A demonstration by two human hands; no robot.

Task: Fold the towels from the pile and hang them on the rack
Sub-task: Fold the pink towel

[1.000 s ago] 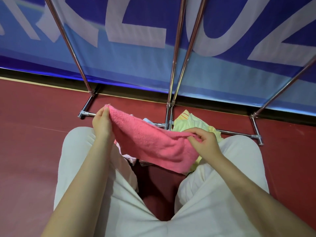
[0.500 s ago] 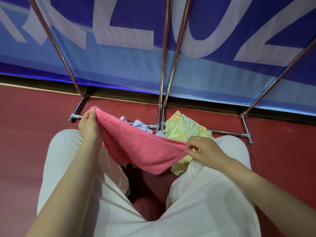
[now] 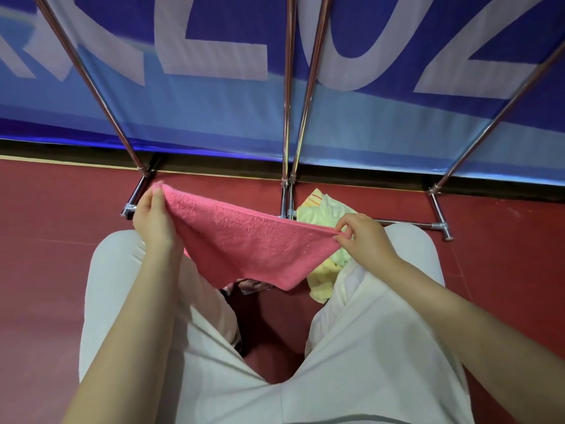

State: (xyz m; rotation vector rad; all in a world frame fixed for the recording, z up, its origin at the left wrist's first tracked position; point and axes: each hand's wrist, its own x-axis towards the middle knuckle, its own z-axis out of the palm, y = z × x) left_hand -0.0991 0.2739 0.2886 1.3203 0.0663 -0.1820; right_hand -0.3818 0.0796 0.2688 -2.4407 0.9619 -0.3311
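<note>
Between knees, fuzzy pink towel [image 3: 244, 243] sags, corners pinched by L hand [image 3: 154, 221] & R hand [image 3: 363, 237].

Head view, steeply downward, close

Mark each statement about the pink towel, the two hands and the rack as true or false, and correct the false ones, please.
1. Both hands hold the pink towel. True: the left hand grips its left end and the right hand pinches its right end.
2. The pink towel already hangs on the rack. False: it is held above the person's knees, in front of the rack.
3. A yellow towel lies behind the pink one. True.
4. The floor is blue. False: it is dark red; the blue thing is the banner behind the rack.
5. The rack's poles are wooden. False: they are shiny metal.
</note>
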